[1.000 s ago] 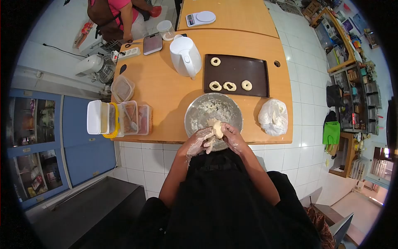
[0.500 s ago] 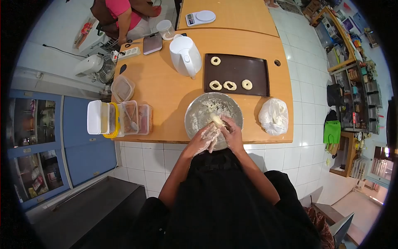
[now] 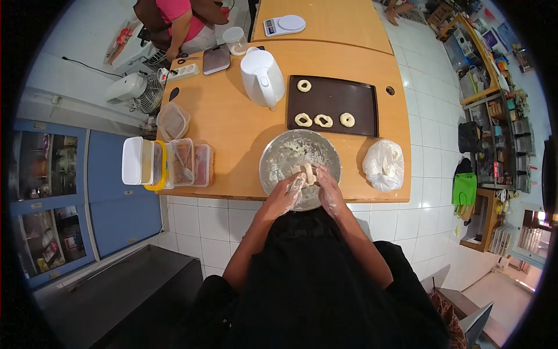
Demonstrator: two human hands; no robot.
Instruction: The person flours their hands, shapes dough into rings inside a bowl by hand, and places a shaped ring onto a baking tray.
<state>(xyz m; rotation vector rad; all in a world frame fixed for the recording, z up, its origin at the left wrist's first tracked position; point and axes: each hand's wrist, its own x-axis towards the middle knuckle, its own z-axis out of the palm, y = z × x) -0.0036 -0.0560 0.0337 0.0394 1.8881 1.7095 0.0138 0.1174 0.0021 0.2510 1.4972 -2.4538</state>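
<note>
Tubs (image 3: 203,166): we see a cluster of plastic containers at the left end of our desk (image 3: 232,134), one with a spoon (image 3: 187,174) inside, well apart from our hands.
Pink sleeve (image 3: 174,9): another person, beyond the desk's far left corner, one forearm hanging near its edge.
Kettle (image 3: 256,68): white, upright, beyond the bowl and left of the tray.
Bowl (image 3: 270,168): metal, at the desk's near edge below our hands, with pale, floury bits clinging inside.
Left hand (image 3: 290,191): coated with flour, its fingers part curled, the tips closed on the left side of the dough; we cannot make out each finger.
Dough piece (image 3: 309,174): pale and curved, held over the bowl between our two hands. Its long axis seems to run away from our body. It lies right of the left fingertips and left of the right ones, both touching it, so neither hand is clearly nearer.
Right hand (image 3: 330,191): floury too, fingers bent inward, its tips closed on the dough's right side.
Tray (image 3: 334,99): dark, just beyond the bowl, bearing four dough rings (image 3: 347,124), three of them along its near edge.
Bag (image 3: 383,166): white plastic, right of the bowl and apart from it.
</note>
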